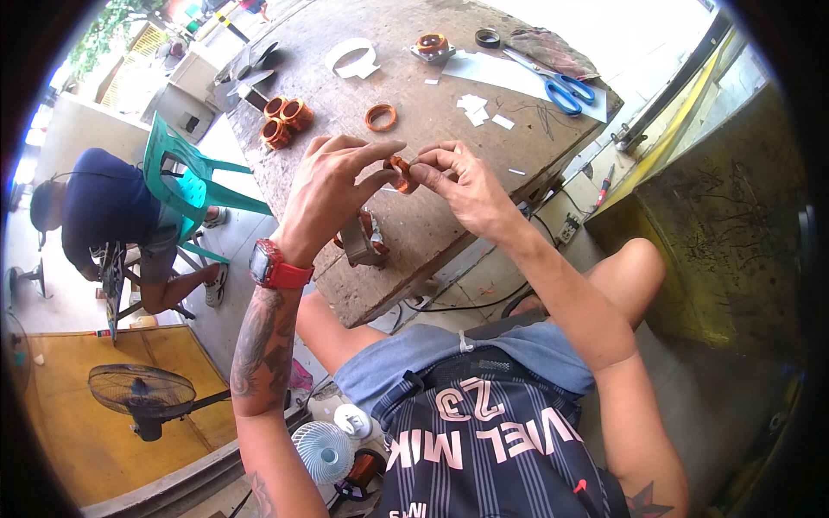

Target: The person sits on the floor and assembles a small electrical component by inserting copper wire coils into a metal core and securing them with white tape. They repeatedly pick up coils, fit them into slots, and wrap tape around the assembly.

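Above the table [406,91], a coil [400,175] sits between hands [322,197] [473,188].

We see copper-orange wire coil [401,179], blue-handled scissors [549,78], red wristwatch [288,275], teal plastic chair [192,186], mottled brown table [302,69], light-blue shorts [373,364], dark jersey [492,442] with grey vertical stripes.
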A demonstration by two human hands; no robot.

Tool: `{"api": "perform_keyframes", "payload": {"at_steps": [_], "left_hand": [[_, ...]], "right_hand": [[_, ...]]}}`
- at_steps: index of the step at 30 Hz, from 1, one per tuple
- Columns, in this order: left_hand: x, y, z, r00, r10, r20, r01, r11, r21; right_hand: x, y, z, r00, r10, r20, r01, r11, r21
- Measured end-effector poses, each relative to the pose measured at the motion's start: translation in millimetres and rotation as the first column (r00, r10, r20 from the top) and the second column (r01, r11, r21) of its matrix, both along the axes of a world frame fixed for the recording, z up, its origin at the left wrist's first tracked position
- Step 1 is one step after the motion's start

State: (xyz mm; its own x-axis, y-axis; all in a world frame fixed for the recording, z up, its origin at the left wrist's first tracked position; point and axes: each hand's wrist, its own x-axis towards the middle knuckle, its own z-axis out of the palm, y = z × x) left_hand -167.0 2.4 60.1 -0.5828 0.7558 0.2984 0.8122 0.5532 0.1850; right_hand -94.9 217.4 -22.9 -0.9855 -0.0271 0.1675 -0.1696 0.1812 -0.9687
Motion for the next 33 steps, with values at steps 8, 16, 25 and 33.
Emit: {"api": "perform_keyframes", "payload": {"at_steps": [8, 16, 25, 33], "left_hand": [[5.0, 1.9, -0.6, 0.972, -0.105, -0.208, 0.103, 0.995, -0.021], [3.5, -3.3, -2.7, 0.949, 0.092, 0.302, -0.147, 0.975, 0.165], [-1.4, -16.0, -8.9, 0.785, 0.028, 0.619, -0.260, 0.922, 0.288], [6.1, -18.6, -9.9, 0.905, 0.155, 0.397, -0.262, 0.937, 0.233]], "right_hand": [[-2.9, -5.3, 23.9, 0.969, 0.106, 0.222, -0.069, 0.984, -0.166], [-0.4, -20.1, 18.3, 0.992, 0.058, 0.116, -0.042, 0.989, -0.140], [12.4, -30.2, 5.2, 0.993, 0.118, -0.020, -0.120, 0.984, -0.131], [13.7, -36.8, 8.3, 0.985, 0.149, 0.082, -0.123, 0.957, -0.264]]}}
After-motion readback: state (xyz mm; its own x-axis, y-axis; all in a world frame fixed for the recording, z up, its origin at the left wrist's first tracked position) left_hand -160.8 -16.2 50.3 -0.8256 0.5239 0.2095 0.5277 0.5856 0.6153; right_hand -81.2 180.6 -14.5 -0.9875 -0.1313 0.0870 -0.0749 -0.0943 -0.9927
